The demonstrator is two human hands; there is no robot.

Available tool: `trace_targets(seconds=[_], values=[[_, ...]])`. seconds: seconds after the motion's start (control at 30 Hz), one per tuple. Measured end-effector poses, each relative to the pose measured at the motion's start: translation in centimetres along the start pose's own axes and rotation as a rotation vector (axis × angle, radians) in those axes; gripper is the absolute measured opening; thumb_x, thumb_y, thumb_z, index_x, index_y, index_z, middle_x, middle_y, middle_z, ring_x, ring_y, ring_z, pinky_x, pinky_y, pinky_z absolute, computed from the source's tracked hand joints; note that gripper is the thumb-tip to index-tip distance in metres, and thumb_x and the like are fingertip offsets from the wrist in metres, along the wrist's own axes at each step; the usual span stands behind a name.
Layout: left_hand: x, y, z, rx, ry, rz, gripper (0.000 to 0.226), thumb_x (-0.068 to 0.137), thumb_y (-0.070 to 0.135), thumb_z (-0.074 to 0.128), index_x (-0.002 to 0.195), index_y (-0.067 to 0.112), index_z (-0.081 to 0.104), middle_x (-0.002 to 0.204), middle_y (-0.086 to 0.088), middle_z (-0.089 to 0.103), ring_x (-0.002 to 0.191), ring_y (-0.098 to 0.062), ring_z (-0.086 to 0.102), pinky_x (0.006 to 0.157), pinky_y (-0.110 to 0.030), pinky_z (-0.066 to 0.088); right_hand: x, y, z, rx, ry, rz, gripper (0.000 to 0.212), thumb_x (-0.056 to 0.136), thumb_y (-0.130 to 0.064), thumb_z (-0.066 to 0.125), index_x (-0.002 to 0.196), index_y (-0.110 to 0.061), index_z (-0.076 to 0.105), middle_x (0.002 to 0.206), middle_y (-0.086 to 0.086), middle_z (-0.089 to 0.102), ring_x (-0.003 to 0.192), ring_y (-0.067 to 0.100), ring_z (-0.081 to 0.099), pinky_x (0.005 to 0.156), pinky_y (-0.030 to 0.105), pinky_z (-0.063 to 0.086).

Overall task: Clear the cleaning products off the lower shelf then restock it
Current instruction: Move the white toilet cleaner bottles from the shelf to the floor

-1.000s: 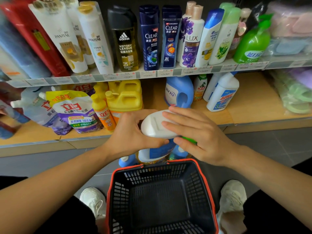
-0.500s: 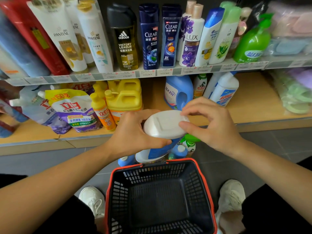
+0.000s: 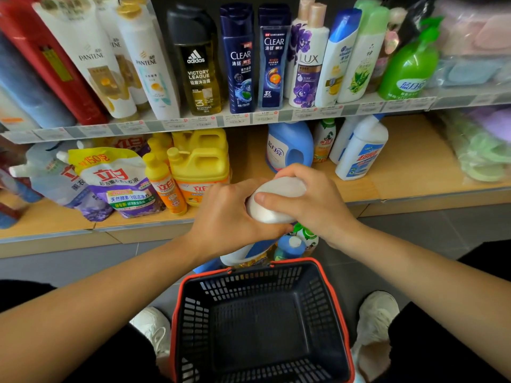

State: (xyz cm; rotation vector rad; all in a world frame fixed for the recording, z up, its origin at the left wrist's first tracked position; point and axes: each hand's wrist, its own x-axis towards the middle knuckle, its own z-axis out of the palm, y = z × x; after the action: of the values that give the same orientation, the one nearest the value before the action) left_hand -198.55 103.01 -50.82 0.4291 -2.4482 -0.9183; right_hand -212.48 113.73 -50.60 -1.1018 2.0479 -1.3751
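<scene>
- Both hands, left hand [image 3: 229, 217] and right hand [image 3: 312, 200], are clamped around the white bottle [image 3: 276, 201].
- Bottle's base faces up, its length pointing down toward the floor beyond the basket [image 3: 336, 299].

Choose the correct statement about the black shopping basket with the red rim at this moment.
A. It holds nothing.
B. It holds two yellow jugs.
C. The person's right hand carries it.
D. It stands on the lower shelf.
A: only the bare mesh floor shows inside the basket; both hands are on the white bottle above it.
</scene>
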Motion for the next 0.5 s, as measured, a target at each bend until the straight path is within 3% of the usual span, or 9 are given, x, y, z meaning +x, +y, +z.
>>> trace_targets(seconds=[0.1, 0.2, 0.3, 0.5], values=[[0.0, -0.1, 0.1, -0.013, -0.004, -0.013, 0.067, 0.063, 0.052, 0.086, 0.118, 0.017, 0.073, 0.091, -0.001, 0.076, 0.082, -0.022, 0.070, 0.067, -0.047, 0.054, 0.6, 0.7, 0.0, 0.072, 0.042, -0.027, 0.032, 0.073, -0.051, 0.080, 0.081, -0.021, 0.072, 0.083, -0.003, 0.071, 0.083, 0.013, 0.067, 0.075, 0.044, 0.055], [-0.1, -0.6, -0.2, -0.111, -0.017, -0.040, 0.067, 0.063, 0.048, 0.089, 0.123, 0.023, 0.071, 0.100, 0.006, 0.076, 0.091, -0.014, 0.071, 0.073, -0.044, 0.057, 1.2, 1.8, -0.6, 0.171, -0.020, -0.064, 0.004, 0.088, -0.031, 0.075, 0.089, -0.028, 0.077, 0.094, -0.009, 0.075, 0.095, 0.007, 0.068, 0.083, 0.036, 0.056], [0.2, -1.3, -0.7, -0.206, -0.016, -0.080, 0.063, 0.065, 0.039, 0.093, 0.123, 0.025, 0.072, 0.106, 0.011, 0.076, 0.100, -0.008, 0.070, 0.080, -0.042, 0.059, 1.9, 3.0, -1.3, 0.252, -0.052, -0.038, 0.017, 0.097, -0.019, 0.065, 0.106, -0.025, 0.077, 0.104, -0.010, 0.075, 0.102, 0.004, 0.066, 0.085, 0.026, 0.050], [0.9, -2.8, -0.9, -0.462, 0.060, -0.203, 0.050, 0.067, 0.024, 0.093, 0.114, 0.017, 0.075, 0.106, 0.008, 0.078, 0.098, -0.013, 0.074, 0.074, -0.028, 0.060, 2.5, 4.0, -2.1, 0.455, -0.102, 0.104, 0.026, 0.106, -0.014, 0.048, 0.117, -0.020, 0.071, 0.112, -0.001, 0.074, 0.104, 0.014, 0.071, 0.079, 0.027, 0.058]])
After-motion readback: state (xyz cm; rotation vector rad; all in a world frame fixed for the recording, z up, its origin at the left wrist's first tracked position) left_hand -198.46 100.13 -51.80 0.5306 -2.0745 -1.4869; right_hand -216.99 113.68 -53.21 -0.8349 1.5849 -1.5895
